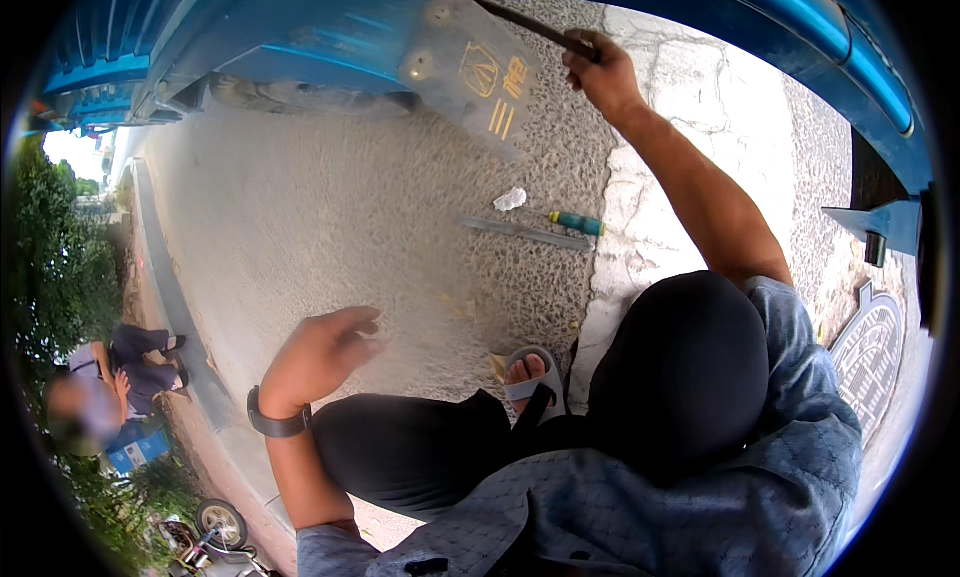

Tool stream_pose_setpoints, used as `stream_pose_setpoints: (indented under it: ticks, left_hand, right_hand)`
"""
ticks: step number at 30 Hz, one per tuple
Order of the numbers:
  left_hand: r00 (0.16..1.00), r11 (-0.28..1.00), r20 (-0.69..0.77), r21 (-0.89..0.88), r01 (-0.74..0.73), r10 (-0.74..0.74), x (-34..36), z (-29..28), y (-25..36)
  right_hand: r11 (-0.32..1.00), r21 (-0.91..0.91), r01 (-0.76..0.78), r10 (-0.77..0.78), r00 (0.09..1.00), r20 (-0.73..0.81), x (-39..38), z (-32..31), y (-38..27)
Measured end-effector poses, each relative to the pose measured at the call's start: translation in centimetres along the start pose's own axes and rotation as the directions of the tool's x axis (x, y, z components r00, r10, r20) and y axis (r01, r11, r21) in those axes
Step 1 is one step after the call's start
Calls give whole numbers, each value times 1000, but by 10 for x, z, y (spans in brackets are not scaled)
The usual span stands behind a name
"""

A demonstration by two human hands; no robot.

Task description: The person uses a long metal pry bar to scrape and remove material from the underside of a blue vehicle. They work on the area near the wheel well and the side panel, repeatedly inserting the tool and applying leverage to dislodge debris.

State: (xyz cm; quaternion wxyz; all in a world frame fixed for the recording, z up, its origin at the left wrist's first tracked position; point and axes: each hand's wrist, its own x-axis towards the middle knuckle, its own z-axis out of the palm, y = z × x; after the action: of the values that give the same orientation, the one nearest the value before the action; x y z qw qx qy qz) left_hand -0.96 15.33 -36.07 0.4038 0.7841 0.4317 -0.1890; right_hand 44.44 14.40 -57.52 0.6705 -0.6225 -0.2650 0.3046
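Observation:
My right hand [604, 75] is closed around one end of a dark, narrow bar [535, 25], whose exact kind I cannot make out. The bar's far end reaches up beside a grey mud flap [487, 89] with yellow markings, close under the blue vehicle body [335, 62]. My left hand [325, 359] hovers above the pavement near my left knee, fingers stretched and nothing in them. Between my hands on the ground lie a teal and yellow tool handle [577, 223], a thin metal strip [530, 234] and a crumpled white wad [510, 199].
A tyre [310, 99] sits under the vehicle's blue edge. Blue tubing [800, 17] arches overhead, and a bracket [880, 227] juts in at the right. A round cover [868, 357] lies in the ground there. Another person [120, 387] sits by the kerb [165, 267], near a wheel [221, 524].

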Motion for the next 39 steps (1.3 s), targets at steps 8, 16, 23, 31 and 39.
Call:
stream_pose_setpoints:
  ticks: [8, 16, 23, 31, 39]
  left_hand:
    - [998, 999, -62, -44, -11, 9, 10, 5, -11]
    - [996, 999, -77, -33, 34, -36, 11, 4, -4]
    - [990, 983, 46, -128, 135, -130, 11, 0, -4]
    - [978, 958, 7, -197, 207, -209, 16, 6, 4]
    - [977, 961, 15, -173, 213, -214, 12, 6, -1]
  right_hand:
    - [942, -143, 302, -288, 951, 111, 41, 19, -81]
    - [985, 31, 169, -171, 983, 69, 25, 12, -51]
    - [995, 103, -10, 0, 995, 102, 17, -20, 27]
    - [910, -219, 351, -364, 931, -22, 64, 13, -73]
    - [992, 93, -90, 90, 996, 11, 9, -33, 61]
